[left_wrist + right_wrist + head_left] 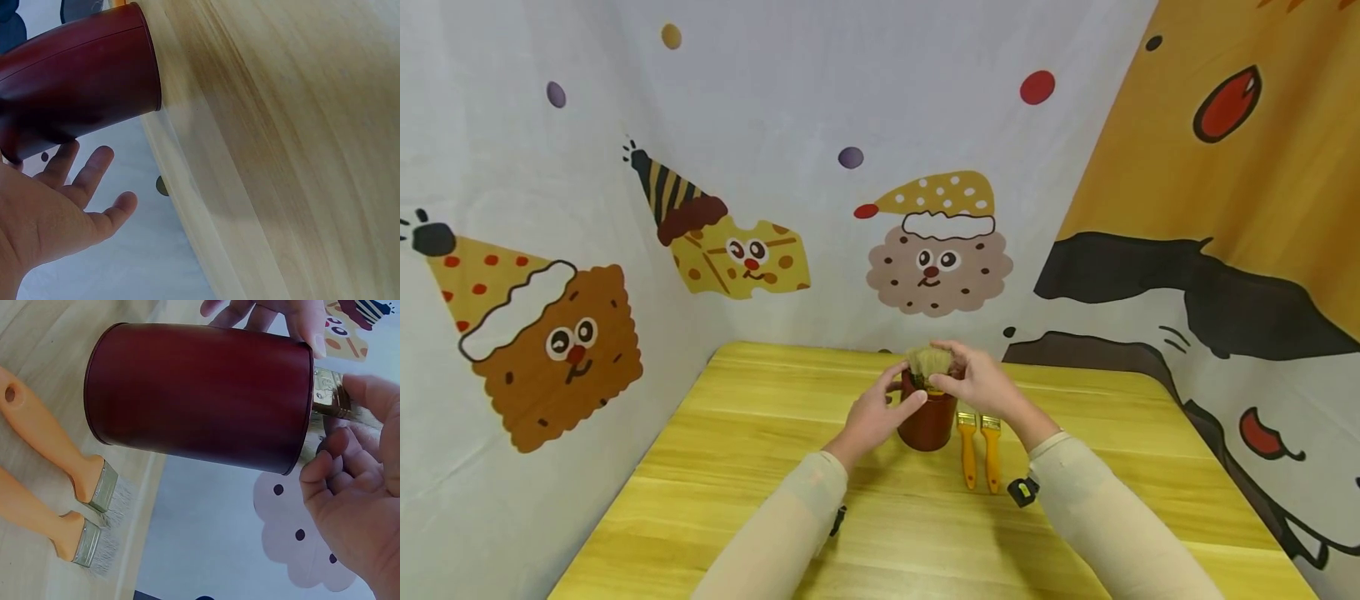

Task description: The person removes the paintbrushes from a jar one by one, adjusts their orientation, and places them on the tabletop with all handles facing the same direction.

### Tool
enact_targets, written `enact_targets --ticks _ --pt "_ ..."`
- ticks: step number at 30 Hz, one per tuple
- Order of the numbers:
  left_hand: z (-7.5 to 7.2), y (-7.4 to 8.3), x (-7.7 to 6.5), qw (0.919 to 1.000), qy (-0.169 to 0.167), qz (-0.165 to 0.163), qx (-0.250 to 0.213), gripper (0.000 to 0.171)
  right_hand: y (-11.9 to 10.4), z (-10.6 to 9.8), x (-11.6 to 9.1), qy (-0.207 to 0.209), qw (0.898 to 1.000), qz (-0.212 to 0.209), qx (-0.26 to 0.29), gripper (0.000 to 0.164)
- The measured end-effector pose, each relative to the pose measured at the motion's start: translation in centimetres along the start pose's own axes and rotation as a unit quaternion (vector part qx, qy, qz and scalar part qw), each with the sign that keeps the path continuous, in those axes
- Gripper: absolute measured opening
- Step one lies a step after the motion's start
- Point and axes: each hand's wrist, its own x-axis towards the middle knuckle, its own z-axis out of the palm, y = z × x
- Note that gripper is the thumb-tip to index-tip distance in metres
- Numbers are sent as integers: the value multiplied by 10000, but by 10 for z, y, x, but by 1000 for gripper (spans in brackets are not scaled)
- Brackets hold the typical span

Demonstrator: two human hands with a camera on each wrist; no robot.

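Head | right hand (981,383) pinches brush (929,361) | left hand (875,411), partly hidden, seemingly grips red container (927,429)

A big white cloth (760,92) hangs behind the yellow wood tabletop (737,433) and along both its sides. Funny pictures are on it. A brown cracker (602,325) wears a red-dotted hat (496,268), a yellow cheese (786,271) wears a stripy hat (672,196), and a pinkish cookie (977,271) wears a yellow hat (917,196) with white spots. Up high are a red dot (1037,87) and a yellow dot (671,36). On the right is a big orange patch (1157,150).
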Motion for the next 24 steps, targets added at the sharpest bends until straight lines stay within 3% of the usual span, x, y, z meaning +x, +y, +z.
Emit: enact_targets --ticks 4,12,19,24 --pt "0 0 0 10000 -5 -7 6 75 -3 -1 0 352 9990 -147 244 67" --pt "0 -2 1 10000 11 16 -23 71 -17 -27 0 1441 9881 -475 248 50" --pt "0 -1 -1 10000 15 1 -70 69 -30 -71 0 2150 9724 -291 862 46" --pt "0 -1 -1 10000 37 30 -69 66 -23 -98 -8 2276 9698 177 852 51"
